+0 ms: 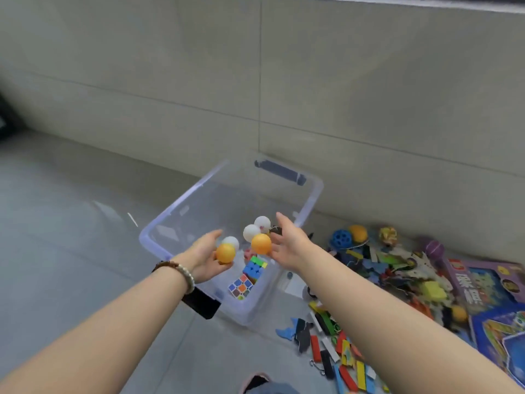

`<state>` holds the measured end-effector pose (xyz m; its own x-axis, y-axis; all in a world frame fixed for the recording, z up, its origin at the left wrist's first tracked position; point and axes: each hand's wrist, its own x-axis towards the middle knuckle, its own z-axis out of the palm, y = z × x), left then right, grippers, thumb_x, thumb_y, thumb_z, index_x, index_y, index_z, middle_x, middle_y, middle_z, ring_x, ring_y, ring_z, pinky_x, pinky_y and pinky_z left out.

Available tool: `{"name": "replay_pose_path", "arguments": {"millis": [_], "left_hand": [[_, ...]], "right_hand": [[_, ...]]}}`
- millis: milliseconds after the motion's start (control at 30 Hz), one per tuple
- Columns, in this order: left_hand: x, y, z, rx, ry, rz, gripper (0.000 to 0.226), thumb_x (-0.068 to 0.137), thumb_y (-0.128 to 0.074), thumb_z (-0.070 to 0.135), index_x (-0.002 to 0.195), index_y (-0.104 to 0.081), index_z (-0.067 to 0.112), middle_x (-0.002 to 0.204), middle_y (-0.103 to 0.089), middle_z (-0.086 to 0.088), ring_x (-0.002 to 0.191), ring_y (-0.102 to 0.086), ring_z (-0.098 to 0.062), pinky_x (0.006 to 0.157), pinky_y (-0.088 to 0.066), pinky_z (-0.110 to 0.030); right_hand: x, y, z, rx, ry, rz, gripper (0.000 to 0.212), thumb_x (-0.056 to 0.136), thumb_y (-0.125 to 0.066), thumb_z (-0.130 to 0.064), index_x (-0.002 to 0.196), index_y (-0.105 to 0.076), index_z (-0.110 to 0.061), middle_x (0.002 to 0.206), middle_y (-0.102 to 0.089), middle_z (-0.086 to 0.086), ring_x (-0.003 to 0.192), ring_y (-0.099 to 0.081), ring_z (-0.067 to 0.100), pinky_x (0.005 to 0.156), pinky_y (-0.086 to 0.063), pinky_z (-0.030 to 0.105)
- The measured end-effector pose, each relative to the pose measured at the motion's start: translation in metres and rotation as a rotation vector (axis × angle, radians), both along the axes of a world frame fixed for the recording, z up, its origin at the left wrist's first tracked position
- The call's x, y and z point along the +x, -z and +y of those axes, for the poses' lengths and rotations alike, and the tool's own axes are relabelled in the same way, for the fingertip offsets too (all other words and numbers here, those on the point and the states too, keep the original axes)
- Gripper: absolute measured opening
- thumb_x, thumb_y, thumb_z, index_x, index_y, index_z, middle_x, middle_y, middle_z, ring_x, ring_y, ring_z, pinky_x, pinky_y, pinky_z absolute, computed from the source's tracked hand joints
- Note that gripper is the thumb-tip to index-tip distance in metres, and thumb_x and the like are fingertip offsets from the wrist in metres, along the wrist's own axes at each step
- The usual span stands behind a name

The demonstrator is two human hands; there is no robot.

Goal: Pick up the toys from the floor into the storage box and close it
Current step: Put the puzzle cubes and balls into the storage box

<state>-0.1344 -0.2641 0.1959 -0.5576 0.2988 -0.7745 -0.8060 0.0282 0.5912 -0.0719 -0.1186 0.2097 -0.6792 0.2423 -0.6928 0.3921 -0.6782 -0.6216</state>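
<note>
Toys lie scattered in a pile (pixel 397 265) on the grey floor beside a clear storage box (pixel 314 199) set against the tiled wall. Above the open box, the left hand (pixel 206 258), fingers straight, cradles an orange ball (pixel 225 253) with a white ball (pixel 230 242) just behind, while the right hand (pixel 287 243) is spread wide beside another orange ball (pixel 261 243) and two white ones (pixel 251 233). Two puzzle cubes (pixel 241 287) rest inside the box.

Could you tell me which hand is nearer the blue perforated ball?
Right: the right hand hovers just left of the blue perforated ball; the left hand is farther left, above the storage box.
</note>
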Motion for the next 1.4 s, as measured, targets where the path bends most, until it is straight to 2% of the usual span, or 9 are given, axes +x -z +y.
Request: {"name": "replay_pose_path", "arguments": {"millis": [133,300,467,600,700,967,1067,1200,1400], "left_hand": [[-0.011,-0.009,0.003,-0.045,0.0,0.059,0.063,0.098,-0.042,0.034,0.148,-0.015,0.006,0.153,-0.021,-0.018,0.134,-0.037,-0.035,0.108,-0.036,-0.041],[0.012,-0.047,0.029,0.075,0.232,0.206,0.043,0.1,-0.039,0.029,0.138,-0.04,0.009,0.131,-0.054,-0.009,0.112,-0.056,-0.029,0.095,-0.047,-0.035],[0.064,-0.059,0.093,0.165,0.618,0.205,0.037,0.098,-0.045,0.028,0.132,-0.048,0.015,0.125,-0.061,-0.006,0.101,-0.064,-0.021,0.083,-0.056,-0.03],[0.104,-0.008,0.146,0.036,0.969,0.215,0.048,0.097,-0.048,0.031,0.141,-0.037,0.016,0.135,-0.054,-0.006,0.112,-0.06,-0.022,0.09,-0.052,-0.03],[0.128,0.046,0.169,-0.108,1.157,0.288,0.046,0.094,-0.053,0.029,0.138,-0.042,0.016,0.13,-0.055,-0.006,0.103,-0.059,-0.018,0.092,-0.051,-0.031],[0.178,0.165,0.194,-0.175,1.497,0.321,0.035,0.09,-0.06,0.019,0.124,-0.052,0.015,0.111,-0.06,-0.007,0.09,-0.059,-0.018,0.076,-0.053,-0.024],[0.195,0.194,0.194,-0.168,1.564,0.502,0.031,0.088,-0.063,0.021,0.118,-0.057,0.021,0.111,-0.061,-0.001,0.098,-0.062,-0.016,0.076,-0.053,-0.018],[0.226,0.22,0.18,-0.145,1.67,0.641,0.042,0.083,-0.068,0.031,0.123,-0.055,0.032,0.119,-0.057,0.005,0.105,-0.059,-0.014,0.093,-0.05,-0.03],[0.268,0.228,0.185,-0.12,1.799,0.719,0.049,0.081,-0.071,0.023,0.126,-0.054,0.03,0.126,-0.049,0.002,0.097,-0.063,-0.018,0.088,-0.051,-0.034]], "right_hand": [[0.02,0.005,0.027,-0.013,0.016,0.058,0.048,0.097,-0.043,-0.037,0.139,-0.039,-0.014,0.147,-0.034,0.015,0.13,-0.042,0.033,0.107,-0.038,0.038],[0.072,-0.012,0.091,0.182,-0.063,0.036,0.04,0.095,-0.047,-0.035,0.127,-0.051,-0.01,0.134,-0.05,0.013,0.113,-0.056,0.028,0.097,-0.046,0.038],[0.152,-0.02,0.164,0.391,-0.208,-0.097,0.035,0.093,-0.052,-0.031,0.124,-0.053,-0.015,0.126,-0.058,0.007,0.106,-0.06,0.022,0.094,-0.048,0.038],[0.222,0.021,0.2,0.433,-0.311,-0.262,0.031,0.087,-0.062,-0.027,0.117,-0.058,-0.021,0.123,-0.06,0.003,0.11,-0.059,0.022,0.097,-0.047,0.039],[0.263,0.075,0.206,0.371,-0.339,-0.37,0.029,0.086,-0.065,-0.026,0.115,-0.059,-0.023,0.122,-0.06,0.001,0.109,-0.059,0.021,0.09,-0.05,0.033],[0.313,0.183,0.184,0.269,-0.493,-0.399,0.032,0.082,-0.069,-0.029,0.112,-0.059,-0.024,0.11,-0.063,-0.002,0.104,-0.06,0.014,0.088,-0.049,0.027],[0.318,0.205,0.178,0.264,-0.441,-0.357,0.029,0.084,-0.067,-0.029,0.111,-0.061,-0.022,0.106,-0.064,-0.002,0.102,-0.062,0.015,0.088,-0.05,0.027],[0.317,0.219,0.18,0.269,-0.21,-0.343,0.016,0.086,-0.065,-0.027,0.101,-0.062,-0.023,0.108,-0.065,0.004,0.098,-0.062,0.016,0.091,-0.048,0.031],[0.335,0.213,0.183,0.199,-0.06,-0.292,0.014,0.088,-0.062,-0.025,0.101,-0.061,-0.021,0.114,-0.064,0.003,0.107,-0.061,0.021,0.096,-0.048,0.034]]}}
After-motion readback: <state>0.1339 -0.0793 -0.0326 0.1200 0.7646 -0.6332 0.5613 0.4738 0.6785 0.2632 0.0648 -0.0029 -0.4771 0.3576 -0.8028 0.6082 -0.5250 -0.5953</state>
